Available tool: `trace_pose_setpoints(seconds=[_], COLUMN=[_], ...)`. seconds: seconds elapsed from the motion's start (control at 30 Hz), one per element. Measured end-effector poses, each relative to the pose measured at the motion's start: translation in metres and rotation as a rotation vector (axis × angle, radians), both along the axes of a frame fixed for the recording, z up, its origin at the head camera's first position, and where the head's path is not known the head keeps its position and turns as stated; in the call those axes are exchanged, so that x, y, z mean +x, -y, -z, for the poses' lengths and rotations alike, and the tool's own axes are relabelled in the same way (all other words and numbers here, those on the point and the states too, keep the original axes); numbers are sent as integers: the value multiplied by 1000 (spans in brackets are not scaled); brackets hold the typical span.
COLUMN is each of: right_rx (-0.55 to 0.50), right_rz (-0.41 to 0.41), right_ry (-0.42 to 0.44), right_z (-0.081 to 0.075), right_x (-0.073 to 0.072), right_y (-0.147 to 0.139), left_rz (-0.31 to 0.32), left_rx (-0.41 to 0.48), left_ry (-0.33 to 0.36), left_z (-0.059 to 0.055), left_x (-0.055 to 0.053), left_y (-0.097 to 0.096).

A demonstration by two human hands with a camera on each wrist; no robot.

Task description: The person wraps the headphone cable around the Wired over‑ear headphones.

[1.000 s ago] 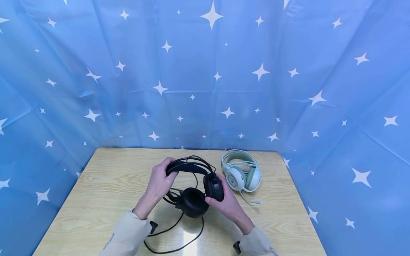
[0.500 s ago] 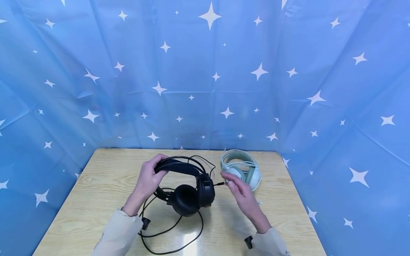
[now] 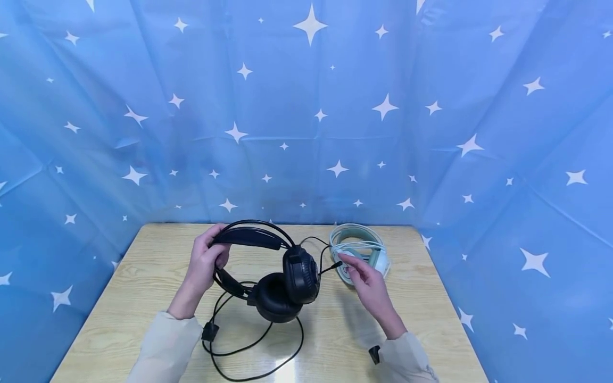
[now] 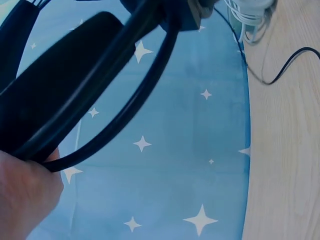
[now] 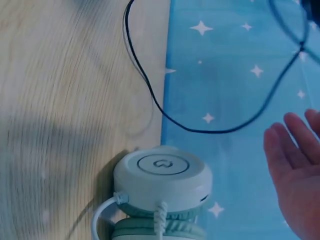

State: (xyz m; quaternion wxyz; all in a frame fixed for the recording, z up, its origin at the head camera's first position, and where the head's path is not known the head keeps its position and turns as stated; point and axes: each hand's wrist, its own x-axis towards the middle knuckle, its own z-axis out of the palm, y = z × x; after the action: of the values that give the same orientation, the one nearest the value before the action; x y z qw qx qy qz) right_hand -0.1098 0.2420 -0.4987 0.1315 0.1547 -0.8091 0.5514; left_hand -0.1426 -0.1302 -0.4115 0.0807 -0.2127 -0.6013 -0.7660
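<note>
My left hand grips the headband of a black headset by its left side and holds it tilted above the table. In the left wrist view the fingers are partly hidden behind the headband. Its thin microphone boom points right, toward my right hand. That hand is raised with its fingers extended, apart from the boom and holding nothing. Behind it lies a white and mint-green headset, partly covered by the hand in the head view; its round white earcup shows in the right wrist view.
A black cable loops over the wooden table near the front, and another stretch of it runs behind the black headset. The white headset has its cord wound around it. A blue cloth with stars hangs around the table.
My right hand has let go of the black headset's earcup and moved right. My left hand has carried the headset leftward and turned it, so the microphone boom now shows.
</note>
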Motion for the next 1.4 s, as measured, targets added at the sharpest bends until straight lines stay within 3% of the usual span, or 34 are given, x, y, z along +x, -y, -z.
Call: trace_pose_setpoints(seconds=[0.13,0.23,0.4,0.6,1.0,1.2,1.4], right_rx=[69,182,340,487,579,494,229], right_rz=[-27,-12,57,-12,-45,-26,-39], right_ry=[25,-4,-154,-269,-210,-171,36], right_z=[7,12,12,14,19,21,13], right_x=[-8,-13,-23,-35,-43,-43,-32], right_y=[3,6,13,18,18,10,0], left_rz=[90,116,93,82,85,63,28], left_rx=[104,133,103,43,4,-40,-71], left_ry=[-1,7,14,10,26,41,72], left_z=[0,0,-2,-1,4,5,8], left_x=[-1,-1,-1,0,0,-1,-2], left_y=[3,5,8,10,15,17,20])
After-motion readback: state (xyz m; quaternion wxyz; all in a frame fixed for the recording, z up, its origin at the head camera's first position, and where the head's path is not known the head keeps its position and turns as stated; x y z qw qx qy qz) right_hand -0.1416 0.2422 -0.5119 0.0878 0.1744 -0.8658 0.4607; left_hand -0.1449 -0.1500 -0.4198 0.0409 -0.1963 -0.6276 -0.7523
